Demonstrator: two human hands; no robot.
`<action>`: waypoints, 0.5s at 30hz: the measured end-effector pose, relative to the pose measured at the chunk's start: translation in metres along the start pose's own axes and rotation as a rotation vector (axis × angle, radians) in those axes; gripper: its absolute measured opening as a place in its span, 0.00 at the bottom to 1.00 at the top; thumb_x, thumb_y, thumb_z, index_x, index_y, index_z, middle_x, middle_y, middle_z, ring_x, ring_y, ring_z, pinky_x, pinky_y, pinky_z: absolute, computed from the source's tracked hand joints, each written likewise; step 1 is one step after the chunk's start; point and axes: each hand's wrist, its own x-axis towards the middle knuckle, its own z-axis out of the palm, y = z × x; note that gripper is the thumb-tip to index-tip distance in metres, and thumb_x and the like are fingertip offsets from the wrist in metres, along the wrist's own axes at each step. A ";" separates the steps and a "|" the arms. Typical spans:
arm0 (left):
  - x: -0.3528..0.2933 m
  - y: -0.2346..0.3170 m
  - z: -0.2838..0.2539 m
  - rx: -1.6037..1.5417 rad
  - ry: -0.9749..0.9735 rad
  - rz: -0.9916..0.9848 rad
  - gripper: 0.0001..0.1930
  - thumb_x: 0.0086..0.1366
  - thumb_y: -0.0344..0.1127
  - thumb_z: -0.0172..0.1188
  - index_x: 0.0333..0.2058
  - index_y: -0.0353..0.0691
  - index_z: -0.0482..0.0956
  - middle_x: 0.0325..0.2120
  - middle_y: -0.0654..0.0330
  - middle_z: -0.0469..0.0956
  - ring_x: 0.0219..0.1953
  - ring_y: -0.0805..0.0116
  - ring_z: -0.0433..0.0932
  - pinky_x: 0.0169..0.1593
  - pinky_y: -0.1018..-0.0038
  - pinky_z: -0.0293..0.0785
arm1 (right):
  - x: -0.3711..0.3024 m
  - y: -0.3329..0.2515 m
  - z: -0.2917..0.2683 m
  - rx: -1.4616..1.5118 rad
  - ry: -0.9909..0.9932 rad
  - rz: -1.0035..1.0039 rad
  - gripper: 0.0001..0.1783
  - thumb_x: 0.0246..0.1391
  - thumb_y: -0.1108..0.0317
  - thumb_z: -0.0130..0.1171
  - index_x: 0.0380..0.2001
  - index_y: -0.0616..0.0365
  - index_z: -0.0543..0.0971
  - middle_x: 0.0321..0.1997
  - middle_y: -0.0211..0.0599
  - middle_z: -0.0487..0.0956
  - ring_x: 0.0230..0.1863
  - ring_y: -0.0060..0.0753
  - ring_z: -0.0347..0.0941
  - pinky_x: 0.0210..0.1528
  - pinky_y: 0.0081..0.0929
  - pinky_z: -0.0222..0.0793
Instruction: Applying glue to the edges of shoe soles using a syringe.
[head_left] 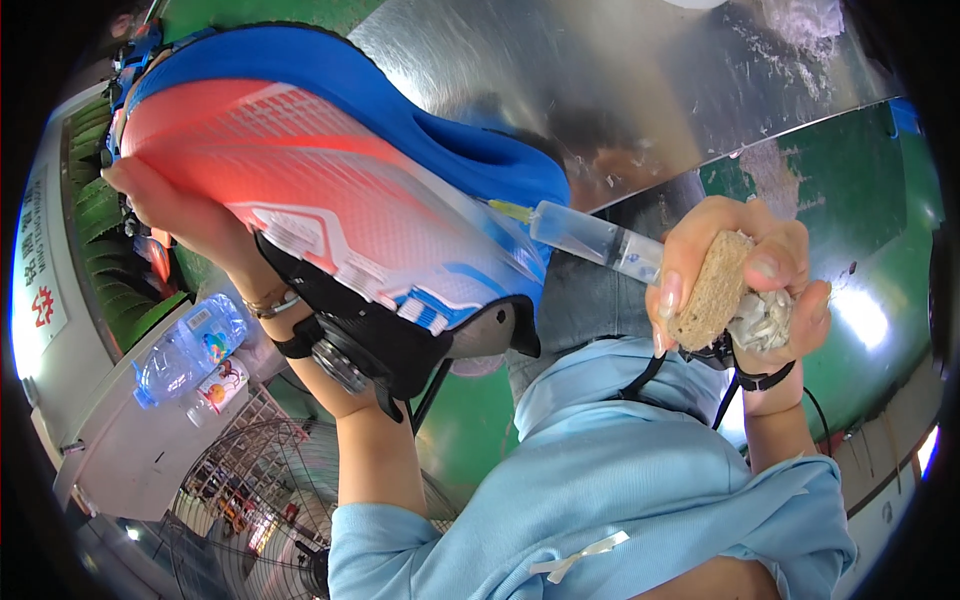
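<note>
Shoe (300,160): held in curled left hand (190,215)
Right hand (745,270): closed round syringe (585,236), tan block (712,290), white wad (764,322)
Nozzle (510,210): probably gluing sole edge (400,120); next needs steady aim

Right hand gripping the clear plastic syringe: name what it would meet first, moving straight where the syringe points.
The red, white and blue shoe, near its blue sole; the syringe's slim yellow tip already overlaps it in the picture, though depth leaves actual contact unclear.

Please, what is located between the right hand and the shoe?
In the head view, a clear syringe, held in the right hand, spans that stretch, its yellow tip pointing toward the shoe.
</note>
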 end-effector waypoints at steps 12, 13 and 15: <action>-0.007 -0.034 -0.008 -0.288 -0.140 -0.325 0.15 0.66 0.45 0.44 0.31 0.38 0.68 0.25 0.62 0.69 0.26 0.73 0.68 0.32 0.78 0.69 | -0.025 0.002 -0.009 -0.231 0.172 -0.013 0.36 0.56 0.44 0.34 0.35 0.70 0.78 0.30 0.57 0.76 0.25 0.39 0.73 0.25 0.29 0.69; -0.006 -0.030 -0.004 -0.310 -0.148 -0.348 0.15 0.66 0.44 0.44 0.31 0.37 0.69 0.25 0.61 0.70 0.26 0.72 0.69 0.31 0.78 0.70 | -0.024 0.000 -0.006 -0.263 0.154 0.026 0.35 0.57 0.46 0.35 0.34 0.71 0.78 0.30 0.57 0.76 0.25 0.39 0.73 0.27 0.30 0.69; -0.025 -0.022 -0.007 -0.354 -0.163 -0.391 0.15 0.65 0.44 0.46 0.32 0.36 0.70 0.26 0.60 0.71 0.25 0.72 0.72 0.31 0.78 0.72 | -0.017 0.001 -0.005 -0.324 0.082 -0.016 0.31 0.57 0.44 0.35 0.40 0.59 0.76 0.31 0.57 0.74 0.23 0.39 0.73 0.24 0.29 0.71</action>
